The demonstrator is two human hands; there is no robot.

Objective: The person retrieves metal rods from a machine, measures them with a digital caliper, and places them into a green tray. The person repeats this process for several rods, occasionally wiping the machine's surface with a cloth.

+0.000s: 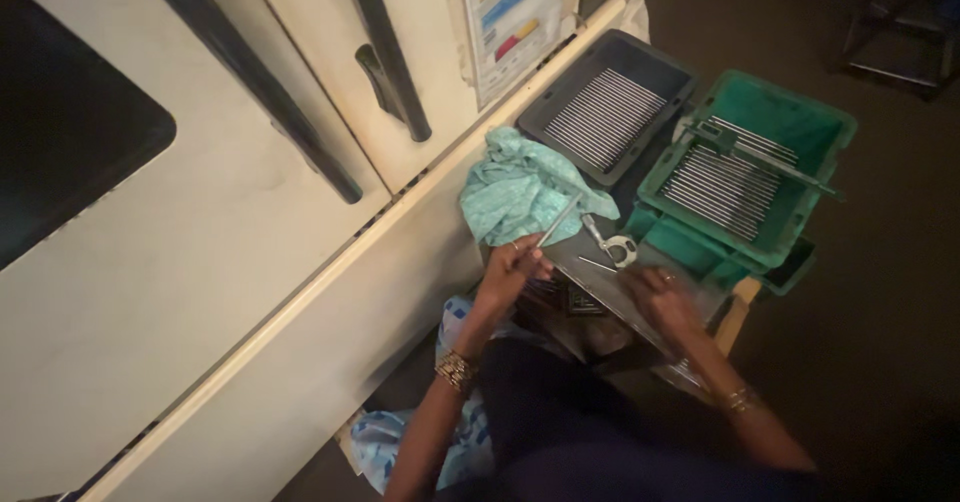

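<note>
My left hand (pixel 512 270) pinches a thin metal rod (pixel 560 220) that points up and to the right, over a crumpled teal cloth (pixel 520 190). My right hand (pixel 660 297) is blurred and hovers low over a dark metal work surface (pixel 600 277); I cannot tell whether it holds anything. A metal gauge tool with a round ring end (pixel 612 246) lies between the hands, next to one loose rod (pixel 597 263).
A dark grey tray (pixel 610 107) holds several metal rods in a row. To its right a green crate (pixel 750 167) holds more rods. A cream machine cabinet with black handles (pixel 390 72) fills the left. Dark floor lies to the right.
</note>
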